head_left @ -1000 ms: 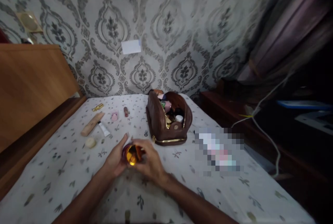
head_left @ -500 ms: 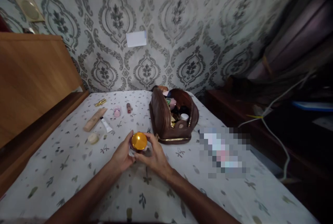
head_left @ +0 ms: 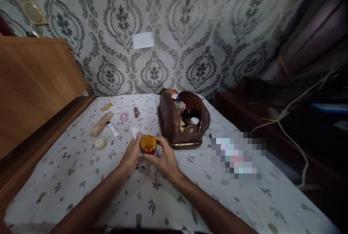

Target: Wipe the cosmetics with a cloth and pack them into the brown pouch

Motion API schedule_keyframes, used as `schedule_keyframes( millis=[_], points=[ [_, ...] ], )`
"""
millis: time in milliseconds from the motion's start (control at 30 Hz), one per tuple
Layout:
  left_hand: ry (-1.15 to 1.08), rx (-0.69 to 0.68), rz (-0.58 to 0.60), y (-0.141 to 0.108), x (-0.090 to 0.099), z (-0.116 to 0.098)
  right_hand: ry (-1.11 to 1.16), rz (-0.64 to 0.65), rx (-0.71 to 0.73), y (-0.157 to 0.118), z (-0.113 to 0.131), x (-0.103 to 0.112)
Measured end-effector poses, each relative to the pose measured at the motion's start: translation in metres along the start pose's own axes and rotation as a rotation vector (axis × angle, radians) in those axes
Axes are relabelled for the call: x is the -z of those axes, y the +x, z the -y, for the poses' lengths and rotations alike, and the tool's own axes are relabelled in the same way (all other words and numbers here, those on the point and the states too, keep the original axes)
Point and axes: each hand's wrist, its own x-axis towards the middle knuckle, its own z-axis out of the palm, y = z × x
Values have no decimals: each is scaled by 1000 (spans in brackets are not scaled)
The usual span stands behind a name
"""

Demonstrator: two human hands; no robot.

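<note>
A small round jar with a shiny gold lid and a reddish side [head_left: 148,144] is held above the patterned cloth. My right hand [head_left: 168,161] grips it from the right, thumb and fingers around its side. My left hand [head_left: 131,155] is at the jar's left side, with a white tissue-like piece [head_left: 135,132] showing beyond its fingers. The left fingers are pressed together on this white piece. Just beyond my right hand stands an open brown bag [head_left: 170,118] full of small items, among them a white-lidded jar [head_left: 194,120].
Left on the cloth [head_left: 89,190] lie a beige tube [head_left: 101,124], a white tube [head_left: 113,130], a cream round pot [head_left: 100,143], a pink jar [head_left: 124,115], a small reddish bottle [head_left: 136,112] and a gold tube [head_left: 107,107]. A blurred-out object [head_left: 236,157] lies right.
The jar has tilted, so its reddish side shows. The white piece has come into view beyond my left hand, whose fingers have straightened beside the jar. The view has shifted slightly.
</note>
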Motion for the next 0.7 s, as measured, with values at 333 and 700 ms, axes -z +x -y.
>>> schedule_keyframes(
  millis=[333,700],
  points=[
    [455,-289,60,-15,-1,-31,-418,15,263,-2,0,5],
    [1131,-924,76,-33,-8,-16,92,67,-138,4,-10,4]
  ],
)
